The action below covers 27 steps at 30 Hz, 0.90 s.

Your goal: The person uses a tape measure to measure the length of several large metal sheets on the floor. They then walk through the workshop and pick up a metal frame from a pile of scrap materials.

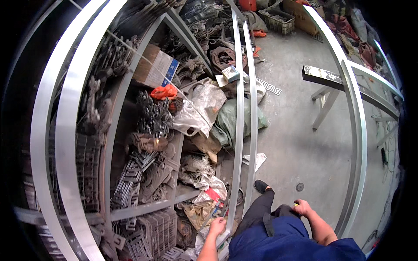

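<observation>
My left hand [217,226] is low in the view, its fingers curled beside the lower end of a pale square metal tube [238,161]. Thin dark strips lie just past the fingertips; whether the hand grips one of them I cannot make out. Close to my waist, my right hand [301,208] is closed around a small object, of which only a yellow bit [296,204] shows. A second metal tube [252,130] runs alongside the first, both between me and the shelving on the left.
Shelving on the left holds ornamental metal castings [154,115], a cardboard box [154,65] and sacks [200,106]. Long bright tubes [69,130] arch past at far left. On the right, a tube [358,130] crosses a dark beam [322,77] on legs. A plastic crate [278,21] stands at the back.
</observation>
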Tool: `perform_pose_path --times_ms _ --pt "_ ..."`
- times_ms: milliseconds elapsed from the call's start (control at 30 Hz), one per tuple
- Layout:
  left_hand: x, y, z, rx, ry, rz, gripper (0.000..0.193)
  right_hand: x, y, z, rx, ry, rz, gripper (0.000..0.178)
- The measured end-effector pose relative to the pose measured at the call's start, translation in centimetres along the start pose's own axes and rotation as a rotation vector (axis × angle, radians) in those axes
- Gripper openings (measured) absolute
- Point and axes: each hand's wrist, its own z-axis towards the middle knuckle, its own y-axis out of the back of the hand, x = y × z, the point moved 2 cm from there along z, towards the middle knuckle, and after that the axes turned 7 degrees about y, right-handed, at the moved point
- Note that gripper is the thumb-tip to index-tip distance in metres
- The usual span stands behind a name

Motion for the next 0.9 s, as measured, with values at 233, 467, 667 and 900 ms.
perform_pose_path --times_ms 233,467,667,900 --pt "-13.2 4.3 3.3 0.022 -0.001 -0.06 0.035 6.2 4.1 4.1 -0.091 0.03 0.045 0.064" --pt "-21.6 3.8 5.1 -0.015 0.079 -0.055 0.031 10.8 9.7 9.3 -0.094 0.032 0.041 0.06" --pt "-21.4 1.4 5.5 -0.156 0.071 0.005 0.03 14.3 15.1 17.0 -0.078 0.207 0.092 0.057" --pt "-28.0 -5.3 4.3 -0.051 0.264 -0.017 0.033 17.2 27.1 24.5 -0.001 0.23 0.053 0.057"
